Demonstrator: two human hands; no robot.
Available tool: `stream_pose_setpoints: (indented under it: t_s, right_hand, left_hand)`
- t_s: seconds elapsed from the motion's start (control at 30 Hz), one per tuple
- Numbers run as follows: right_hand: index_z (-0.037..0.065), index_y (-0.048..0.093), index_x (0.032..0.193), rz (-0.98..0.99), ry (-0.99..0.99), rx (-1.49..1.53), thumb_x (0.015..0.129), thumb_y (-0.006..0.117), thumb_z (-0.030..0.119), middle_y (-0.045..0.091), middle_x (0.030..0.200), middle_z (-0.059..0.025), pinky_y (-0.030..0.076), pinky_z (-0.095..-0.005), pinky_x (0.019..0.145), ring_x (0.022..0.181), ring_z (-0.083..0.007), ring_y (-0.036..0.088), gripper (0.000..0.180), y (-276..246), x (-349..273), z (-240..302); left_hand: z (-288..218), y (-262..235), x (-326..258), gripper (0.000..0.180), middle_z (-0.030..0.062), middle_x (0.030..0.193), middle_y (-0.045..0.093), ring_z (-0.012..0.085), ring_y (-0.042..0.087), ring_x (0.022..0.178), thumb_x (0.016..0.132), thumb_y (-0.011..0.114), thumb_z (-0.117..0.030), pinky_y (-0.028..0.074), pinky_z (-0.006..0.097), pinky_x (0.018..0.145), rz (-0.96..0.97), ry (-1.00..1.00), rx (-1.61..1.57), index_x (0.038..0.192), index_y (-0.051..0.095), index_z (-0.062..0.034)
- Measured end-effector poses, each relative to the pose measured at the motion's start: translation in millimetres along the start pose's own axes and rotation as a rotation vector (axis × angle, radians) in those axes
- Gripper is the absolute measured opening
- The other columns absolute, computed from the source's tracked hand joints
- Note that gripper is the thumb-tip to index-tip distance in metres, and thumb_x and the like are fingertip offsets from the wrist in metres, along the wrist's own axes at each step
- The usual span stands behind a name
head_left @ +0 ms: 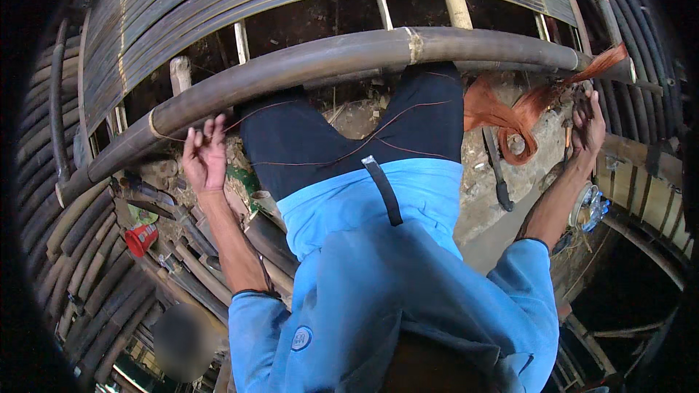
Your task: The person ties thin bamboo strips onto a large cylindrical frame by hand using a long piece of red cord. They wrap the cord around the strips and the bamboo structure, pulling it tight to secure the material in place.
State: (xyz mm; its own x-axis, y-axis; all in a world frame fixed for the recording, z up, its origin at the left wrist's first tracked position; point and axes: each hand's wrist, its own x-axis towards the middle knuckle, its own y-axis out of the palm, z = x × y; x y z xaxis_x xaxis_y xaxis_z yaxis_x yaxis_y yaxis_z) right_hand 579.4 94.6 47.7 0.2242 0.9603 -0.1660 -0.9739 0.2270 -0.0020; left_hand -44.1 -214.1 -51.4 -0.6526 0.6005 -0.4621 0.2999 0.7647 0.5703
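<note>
My left hand is raised just in front of a long brown bamboo pole, its fingers half curled around a thin reddish-brown cord. The cord runs from the pole past this hand and loops loosely over my dark trousers. On the other side, my right hand is held up with its fingers stretched and apart, close to the pole's right end. Beside it, a bundle of orange-brown fibre strands drapes over the pole and hangs to the ground. Nothing shows in the right hand.
A knife with a dark handle lies near my right thigh. Beyond the pole stretches a slatted panel of split bamboo. Stacked bamboo poles and a red container are at left; a clear jar stands by my right forearm.
</note>
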Motion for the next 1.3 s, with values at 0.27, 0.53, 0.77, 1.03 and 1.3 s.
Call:
stream_pose_setpoints:
  t_s: [0.27, 0.53, 0.77, 1.03, 1.3]
  right_hand:
    - [0.003, 0.066, 0.107, -0.163, -0.013, -0.008, 0.097, 0.065, 0.032, 0.04, 0.065, 0.008, 0.02, -0.0205, 0.045, 0.05, -0.0027, 0.028, 0.031, -11.7, 16.6, 11.5]
    - [0.001, 0.073, 0.103, -0.261, -0.112, -0.085, 0.094, 0.069, 0.032, 0.065, 0.086, -0.002, 0.037, -0.0227, 0.054, 0.062, -0.0087, 0.053, 0.032, -4.8, 45.9, 18.5]
    - [0.005, 0.076, 0.102, 0.156, -0.402, -0.509, 0.091, 0.071, 0.037, 0.064, 0.084, 0.0039, 0.036, -0.0214, 0.055, 0.065, -0.0061, 0.052, 0.035, 60.5, 74.2, 9.0]
    - [0.005, 0.076, 0.1, 0.007, -0.39, -0.585, 0.095, 0.068, 0.035, 0.06, 0.074, 0.0079, 0.028, -0.0213, 0.053, 0.057, -0.0026, 0.041, 0.032, 45.4, 13.5, 50.5]
    - [0.002, 0.074, 0.098, -0.342, -0.203, -0.345, 0.094, 0.068, 0.031, 0.049, 0.065, 0.0072, 0.023, -0.0226, 0.049, 0.053, -0.0033, 0.035, 0.03, -24.6, -8.9, 55.0]
  left_hand:
    - [-181.3, -199.8, -59.6, 0.014, -0.0055, 0.055, 0.033, 0.006, 0.024, 0.038, 0.1, 0.056, -0.025, 0.021, 0.023, 0.036, -0.235, -0.049, 0.415, 0.098, 0.061, -0.0121]
    - [-339.3, -343.8, -269.1, 0.054, 0.0148, 0.114, 0.065, 0.0235, 0.066, 0.096, 0.087, 0.066, -0.011, 0.053, 0.036, 0.079, -1.239, 0.285, 1.034, 0.138, 0.052, -0.0007]
    - [-330.5, -305.7, -162.1, 0.059, 0.0187, 0.13, 0.06, 0.026, 0.063, 0.109, 0.085, 0.072, -0.011, 0.048, 0.038, 0.095, -0.883, 0.181, 1.593, 0.139, 0.051, 0.0004]
    - [108.7, 131.1, -68.7, 0.061, 0.0208, 0.108, 0.066, 0.0387, 0.061, 0.102, 0.068, 0.086, -0.04, 0.045, 0.047, 0.093, 0.879, 0.763, 1.69, 0.111, 0.066, -0.0006]
    - [151.5, 94.7, -57.2, 0.018, 0.0187, 0.086, 0.07, 0.0261, 0.068, 0.065, 0.087, 0.071, -0.015, 0.053, 0.038, 0.064, 0.818, 0.298, 1.532, 0.097, 0.071, 0.0011]
